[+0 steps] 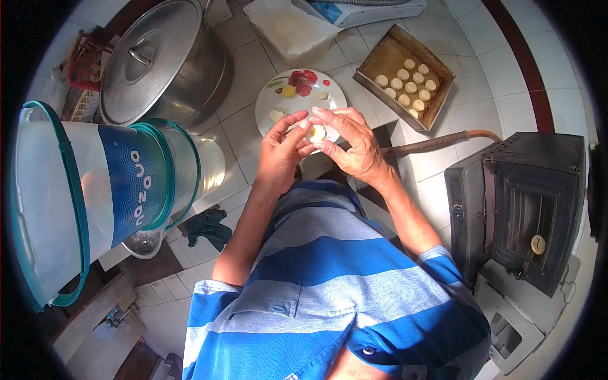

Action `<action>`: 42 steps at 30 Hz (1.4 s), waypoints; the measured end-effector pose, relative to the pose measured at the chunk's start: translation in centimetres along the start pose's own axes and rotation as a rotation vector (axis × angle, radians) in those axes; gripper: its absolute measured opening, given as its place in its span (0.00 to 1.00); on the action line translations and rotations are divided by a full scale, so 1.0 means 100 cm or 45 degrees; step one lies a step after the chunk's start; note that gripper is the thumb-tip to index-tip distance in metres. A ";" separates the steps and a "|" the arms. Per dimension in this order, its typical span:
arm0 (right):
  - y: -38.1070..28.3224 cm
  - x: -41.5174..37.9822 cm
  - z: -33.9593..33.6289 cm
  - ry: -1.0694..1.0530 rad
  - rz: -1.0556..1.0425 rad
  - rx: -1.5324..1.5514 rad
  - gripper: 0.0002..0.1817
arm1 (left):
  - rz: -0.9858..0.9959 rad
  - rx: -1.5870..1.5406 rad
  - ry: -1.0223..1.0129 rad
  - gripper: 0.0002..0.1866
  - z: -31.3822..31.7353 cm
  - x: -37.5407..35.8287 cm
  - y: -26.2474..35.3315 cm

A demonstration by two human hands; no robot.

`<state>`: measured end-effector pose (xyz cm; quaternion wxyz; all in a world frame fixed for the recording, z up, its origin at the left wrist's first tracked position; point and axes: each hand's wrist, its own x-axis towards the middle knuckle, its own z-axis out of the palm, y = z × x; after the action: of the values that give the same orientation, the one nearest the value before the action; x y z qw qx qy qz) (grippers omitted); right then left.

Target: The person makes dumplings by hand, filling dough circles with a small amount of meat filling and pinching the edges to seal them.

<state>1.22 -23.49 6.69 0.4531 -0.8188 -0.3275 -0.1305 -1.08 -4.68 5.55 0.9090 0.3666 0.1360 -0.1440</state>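
Over a white plate with a red flower print (304, 105), both hands hold a small round piece of pale dough with a yellow centre (316, 133). My left hand (280, 154) pinches its left side with fingers and thumb. On the other side, the fingertips and thumb of my right hand (356, 147) close around it. A yellow ball of filling (289, 91) and pale dough pieces (277, 114) lie on the plate. At the back right, a rectangular metal baking tray (387, 57) carries several pale dough rounds (418, 78) in rows.
A large lidded metal pot (149, 63) stands back left, with a clear teal-rimmed bucket (88, 183) nearer. On the right is a small oven (532, 209), its dark door showing a round knob. A ridged hose (430, 145) runs behind it. White paper (291, 28) lies at the back.
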 end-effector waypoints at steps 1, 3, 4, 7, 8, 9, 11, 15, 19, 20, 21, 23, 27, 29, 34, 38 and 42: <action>-0.001 0.001 0.000 -0.001 0.001 0.000 0.31 | 0.011 0.161 0.023 0.24 -0.004 0.002 -0.003; -0.007 0.004 -0.001 -0.006 -0.017 0.006 0.33 | 0.034 0.206 0.026 0.25 -0.002 0.000 -0.005; -0.006 0.002 0.000 -0.007 -0.017 0.006 0.33 | 0.062 0.253 0.029 0.26 0.001 -0.001 -0.004; -0.002 -0.003 0.001 -0.084 0.067 0.015 0.36 | 0.105 0.310 -0.005 0.27 -0.003 0.000 -0.008; -0.001 -0.003 0.002 -0.067 0.081 0.023 0.36 | 0.104 0.308 -0.005 0.27 -0.005 0.001 -0.008; -0.001 -0.003 0.003 -0.048 0.094 0.032 0.36 | 0.083 0.268 0.005 0.25 -0.006 0.001 -0.008; 0.000 -0.002 0.002 -0.013 0.100 0.045 0.33 | 0.063 0.227 0.012 0.23 -0.006 0.002 -0.005; 0.007 -0.002 0.003 0.125 -0.091 -0.158 0.25 | -0.041 0.014 -0.113 0.17 -0.002 -0.001 -0.002; 0.006 -0.005 0.004 0.178 -0.188 -0.408 0.22 | -0.059 -0.045 -0.145 0.15 -0.010 0.006 -0.005; 0.007 -0.004 0.004 0.151 -0.188 -0.361 0.24 | -0.059 -0.046 -0.144 0.15 -0.012 0.005 -0.006; 0.007 -0.004 0.004 0.124 -0.187 -0.315 0.25 | -0.041 -0.021 -0.104 0.14 -0.010 0.005 -0.007; 0.004 -0.001 0.003 0.098 -0.071 -0.154 0.26 | -0.023 0.005 -0.064 0.13 -0.007 0.005 -0.007; 0.009 -0.004 0.003 0.019 0.032 -0.040 0.30 | -0.016 0.143 0.011 0.14 -0.003 0.004 -0.002; 0.006 -0.002 0.003 0.043 0.058 -0.014 0.28 | -0.031 0.160 -0.004 0.15 -0.003 0.004 0.004; 0.013 -0.002 0.003 0.081 -0.161 -0.230 0.22 | -0.062 0.061 -0.091 0.19 -0.007 0.002 0.003; 0.009 -0.001 0.002 0.092 -0.213 -0.333 0.18 | -0.084 -0.082 -0.083 0.18 -0.009 0.001 0.002; -0.006 0.005 -0.003 0.157 0.057 0.045 0.20 | -0.053 0.001 -0.054 0.18 -0.006 -0.001 0.001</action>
<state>1.24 -23.31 7.50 0.4897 -0.8081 -0.2830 -0.1647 -1.19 -4.17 5.27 0.9084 0.3608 0.1245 -0.1706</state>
